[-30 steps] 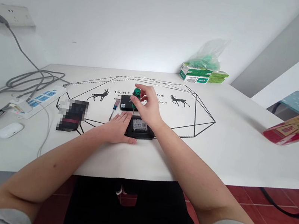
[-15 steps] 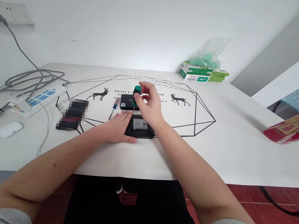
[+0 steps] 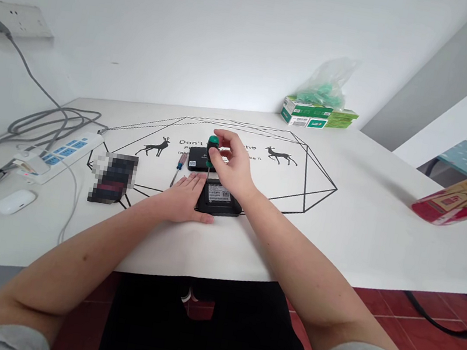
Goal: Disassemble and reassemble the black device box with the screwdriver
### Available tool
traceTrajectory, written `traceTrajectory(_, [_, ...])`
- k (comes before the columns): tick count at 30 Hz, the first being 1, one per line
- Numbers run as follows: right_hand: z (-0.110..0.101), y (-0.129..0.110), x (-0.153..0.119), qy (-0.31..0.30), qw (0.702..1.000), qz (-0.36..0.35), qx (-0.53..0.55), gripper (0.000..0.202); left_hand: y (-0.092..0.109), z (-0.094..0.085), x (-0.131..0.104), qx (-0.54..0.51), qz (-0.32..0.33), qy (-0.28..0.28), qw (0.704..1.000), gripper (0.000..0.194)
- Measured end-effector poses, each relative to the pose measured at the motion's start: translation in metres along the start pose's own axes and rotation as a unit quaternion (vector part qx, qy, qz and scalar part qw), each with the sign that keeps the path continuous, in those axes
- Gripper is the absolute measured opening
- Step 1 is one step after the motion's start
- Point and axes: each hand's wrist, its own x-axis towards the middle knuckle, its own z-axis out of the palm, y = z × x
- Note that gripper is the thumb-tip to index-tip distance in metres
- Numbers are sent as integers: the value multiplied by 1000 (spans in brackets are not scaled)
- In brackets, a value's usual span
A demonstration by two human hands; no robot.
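Observation:
A black device (image 3: 220, 198) with a white label lies on the white table in front of me. My left hand (image 3: 183, 198) rests at its left edge, fingers spread along the side and thumb along the near edge. In my right hand (image 3: 235, 163) is an upright screwdriver (image 3: 213, 143) with a green and black handle, pinched between thumb and fingers. Its shaft points down at the device's upper left part; the tip is too small to make out. Behind sits a flat black piece (image 3: 198, 158), partly covered by the screwdriver and my right hand.
A second screwdriver (image 3: 179, 167) lies left of the black piece. Further left are a blurred dark object (image 3: 113, 179), a power strip (image 3: 61, 156) with cables and a white case (image 3: 15, 202). Green boxes (image 3: 308, 109) stand at the back, a red-yellow package (image 3: 462, 198) at the right.
The screwdriver's handle and the fingers of my right hand have shifted very slightly left and down. My left hand and the device have stayed in place.

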Motion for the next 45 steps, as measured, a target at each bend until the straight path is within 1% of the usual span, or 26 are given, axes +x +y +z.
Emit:
traceTrajectory(5, [-3, -3, 1, -31, 1000, 0, 4, 35, 0, -1, 0, -8, 3, -1, 1000, 144])
traceTrajectory(7, [-4, -5, 1, -28, 1000, -6, -14, 34, 0, -1, -1, -12, 3, 2, 1000, 144])
traceTrajectory(11, [-4, -6, 2, -14, 998, -6, -55, 40, -2, 1, 0, -14, 13, 10, 1000, 143])
traceTrajectory(14, [-4, -5, 2, -15, 999, 0, -47, 45, -3, 2, 1, -15, 20, 13, 1000, 143])
traceTrajectory(16, [-5, -5, 2, -27, 999, 7, -27, 47, -3, 1, 0, -14, 17, 10, 1000, 144])
traceTrajectory(18, [-5, -5, 2, -39, 999, 11, -16, 43, -1, 0, 0, -11, 9, 5, 1000, 144])
traceTrajectory(20, [-5, -5, 2, -43, 999, 5, -29, 40, -1, 0, -1, -9, 4, 4, 1000, 144])
traceTrajectory(25, [-4, -1, 1, -49, 997, 3, -62, 50, -1, 0, 0, -11, 11, 9, 1000, 144])
traceTrajectory(28, [-4, 2, 1, -38, 998, 7, -54, 55, -2, 0, -1, -15, 19, 11, 1000, 143])
traceTrajectory(31, [-3, 4, 1, -26, 999, 19, -41, 58, -2, 0, -1, -11, 14, 6, 1000, 143])
traceTrajectory(36, [-3, 3, 1, -18, 999, 32, -33, 56, -2, 0, 0, -19, 19, 12, 1000, 143])
traceTrajectory(41, [-5, -2, 2, -8, 999, 36, -24, 53, 0, -1, -2, -14, 6, 4, 1000, 143])
traceTrajectory(45, [-5, -3, 2, 1, 999, 36, -16, 51, 0, -1, -1, -14, 10, 4, 1000, 143])
